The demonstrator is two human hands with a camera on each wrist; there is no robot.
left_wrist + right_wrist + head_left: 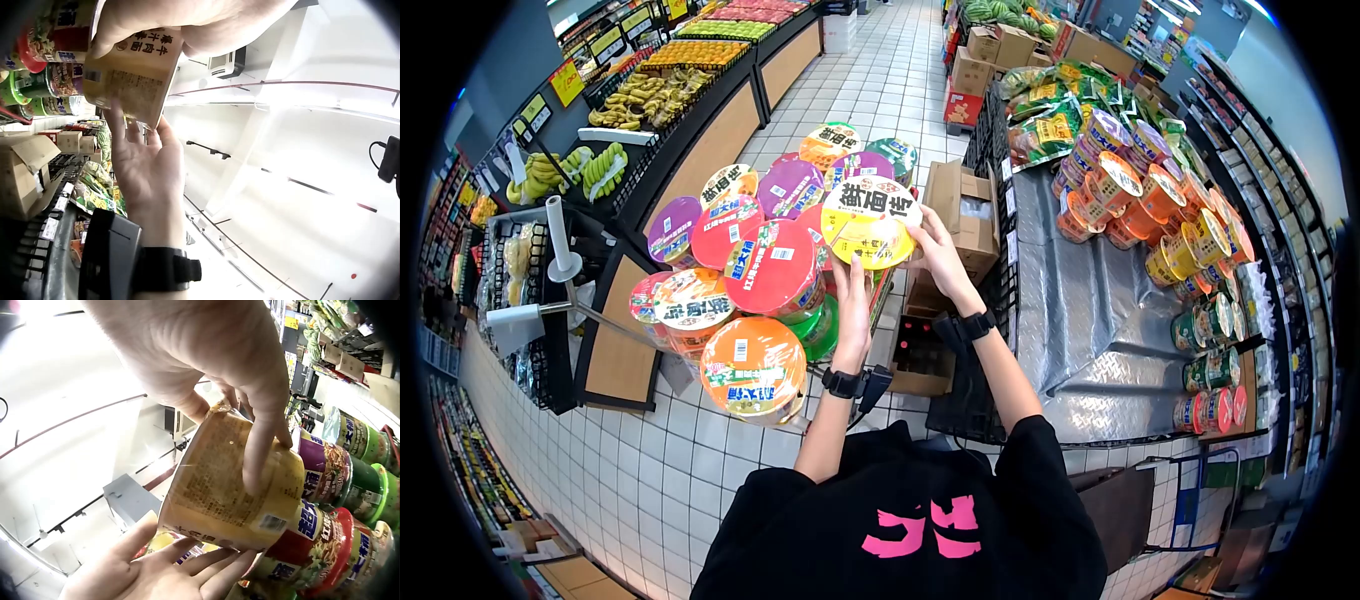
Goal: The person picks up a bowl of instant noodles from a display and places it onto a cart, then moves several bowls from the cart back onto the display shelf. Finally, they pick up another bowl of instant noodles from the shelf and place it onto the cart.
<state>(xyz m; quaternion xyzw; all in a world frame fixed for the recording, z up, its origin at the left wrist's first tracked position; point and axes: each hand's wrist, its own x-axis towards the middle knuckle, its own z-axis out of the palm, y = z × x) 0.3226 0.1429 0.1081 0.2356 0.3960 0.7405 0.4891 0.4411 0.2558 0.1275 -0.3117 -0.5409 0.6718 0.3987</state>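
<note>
A yellow-and-white instant noodle cup (870,225) is between my two hands, its printed lid facing up in the head view. My left hand (852,318) holds its near side, and my right hand (943,262) grips its right side. In the right wrist view, the right fingers (265,437) lie curled over the cup's yellow wall (231,481), with the left hand (169,569) beneath. Left of my hands is a heap of noodle cups, including a large red cup (775,268), an orange cup (752,365) and a purple cup (790,187).
To the right, a metal-covered display (1080,290) bears stacked noodle cups (1190,250) and green bags (1050,115). An opened cardboard box (965,215) stands between it and the heap. Fruit stands with bananas (650,95) are at the back left. A white post (560,235) rises at the left.
</note>
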